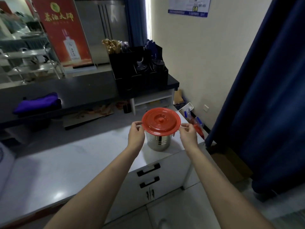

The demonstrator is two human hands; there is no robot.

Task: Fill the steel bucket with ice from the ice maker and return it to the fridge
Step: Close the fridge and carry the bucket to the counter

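steel bucket [158, 141] | shiny, upright | on white counter corner | red lid [161, 121] on top

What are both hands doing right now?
Left hand: pinches the left rim of the red lid on the steel bucket.
Right hand: pinches the lid's right rim.
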